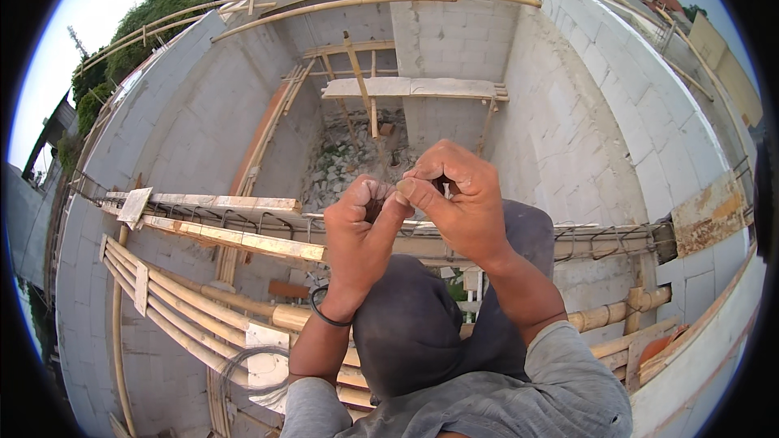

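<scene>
My left hand (363, 225) and my right hand (464, 201) meet in front of my knees, thumbs and fingertips pinched together. Whatever lies between the fingertips is too small or too hidden to make out. Both hands are closed, and a dark band circles my left wrist. Just beyond and below them runs a steel rebar cage (604, 243), partly covered by my hands and knees. Along its left part lie timber formwork boards (231, 231). A coil of thin wire (235, 369) rests on the bamboo at lower left.
Bamboo poles (174, 296) form a platform around my legs. Beyond the rebar is a deep drop between pale block walls (560, 105), with rubble (341, 166) at the bottom. A plank scaffold (414, 88) spans the far side. A stained board (706, 215) stands at right.
</scene>
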`<state>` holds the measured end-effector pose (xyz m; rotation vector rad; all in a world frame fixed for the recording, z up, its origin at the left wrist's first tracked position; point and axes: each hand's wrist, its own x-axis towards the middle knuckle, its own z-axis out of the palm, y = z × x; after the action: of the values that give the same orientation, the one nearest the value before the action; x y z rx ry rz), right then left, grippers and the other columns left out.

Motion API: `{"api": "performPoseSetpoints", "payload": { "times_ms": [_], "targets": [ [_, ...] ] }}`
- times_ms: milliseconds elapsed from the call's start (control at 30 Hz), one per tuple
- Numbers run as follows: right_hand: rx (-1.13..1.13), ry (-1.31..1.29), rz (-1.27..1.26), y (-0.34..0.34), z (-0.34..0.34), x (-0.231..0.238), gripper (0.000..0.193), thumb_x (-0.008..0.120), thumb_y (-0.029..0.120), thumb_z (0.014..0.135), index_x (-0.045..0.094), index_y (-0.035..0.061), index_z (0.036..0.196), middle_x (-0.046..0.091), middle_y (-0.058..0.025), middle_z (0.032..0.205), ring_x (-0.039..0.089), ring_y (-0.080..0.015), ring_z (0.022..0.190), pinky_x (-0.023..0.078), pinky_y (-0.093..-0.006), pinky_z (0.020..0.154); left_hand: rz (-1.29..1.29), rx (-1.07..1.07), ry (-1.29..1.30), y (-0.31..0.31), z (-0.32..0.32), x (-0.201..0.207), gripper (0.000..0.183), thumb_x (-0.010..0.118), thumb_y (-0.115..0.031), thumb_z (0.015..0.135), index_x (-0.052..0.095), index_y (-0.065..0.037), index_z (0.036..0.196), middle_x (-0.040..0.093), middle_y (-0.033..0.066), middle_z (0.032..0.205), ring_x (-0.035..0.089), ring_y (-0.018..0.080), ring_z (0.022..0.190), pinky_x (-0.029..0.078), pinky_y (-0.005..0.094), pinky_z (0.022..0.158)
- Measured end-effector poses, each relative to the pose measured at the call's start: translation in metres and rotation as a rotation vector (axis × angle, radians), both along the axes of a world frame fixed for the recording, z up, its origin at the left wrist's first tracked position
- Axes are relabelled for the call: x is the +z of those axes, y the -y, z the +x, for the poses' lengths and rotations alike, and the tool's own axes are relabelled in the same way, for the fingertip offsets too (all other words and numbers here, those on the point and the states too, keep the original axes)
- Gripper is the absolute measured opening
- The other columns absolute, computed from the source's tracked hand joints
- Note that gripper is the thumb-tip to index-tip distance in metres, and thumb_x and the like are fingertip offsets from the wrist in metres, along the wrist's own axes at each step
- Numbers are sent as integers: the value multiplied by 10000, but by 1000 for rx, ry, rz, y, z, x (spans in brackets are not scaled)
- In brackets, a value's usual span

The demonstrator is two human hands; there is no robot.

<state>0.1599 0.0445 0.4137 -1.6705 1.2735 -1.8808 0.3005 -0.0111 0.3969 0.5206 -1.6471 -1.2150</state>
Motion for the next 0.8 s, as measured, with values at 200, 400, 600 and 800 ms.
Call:
{"api": "performPoseSetpoints", "payload": {
  "times_ms": [200,400,600,800],
  "targets": [
    [63,-101,119,-5,-8,8,115,768,45,798,669,-14,794,605,-48,761,535,-74,658,419,-230,566,-85,22,54,1,6,0,216,681,-102,917,567,25,783,540,-18,663,453,15,637,380,203,532],
    [-10,-75,80,-10,-4,11,111,772,65,801,696,-16,806,634,-59,773,569,-81,658,438,-233,563,-67,30,59,-3,4,0,233,702,-116,904,569,23,773,527,-15,646,437,17,618,366,210,513],
    [-21,-130,86,-11,-4,11,70,754,26,784,700,-17,793,645,-66,781,584,-82,661,438,-232,557,-178,109,181,-4,8,2,221,702,-113,903,574,14,775,498,-28,597,412,16,594,348,214,493],
    [7,-73,47,-13,-4,11,37,714,-27,769,707,-12,803,636,-68,784,577,-85,653,433,-233,554,-35,-26,37,-6,5,1,185,682,-112,919,608,19,811,573,-12,661,454,10,617,370,197,522]
  ]
}}
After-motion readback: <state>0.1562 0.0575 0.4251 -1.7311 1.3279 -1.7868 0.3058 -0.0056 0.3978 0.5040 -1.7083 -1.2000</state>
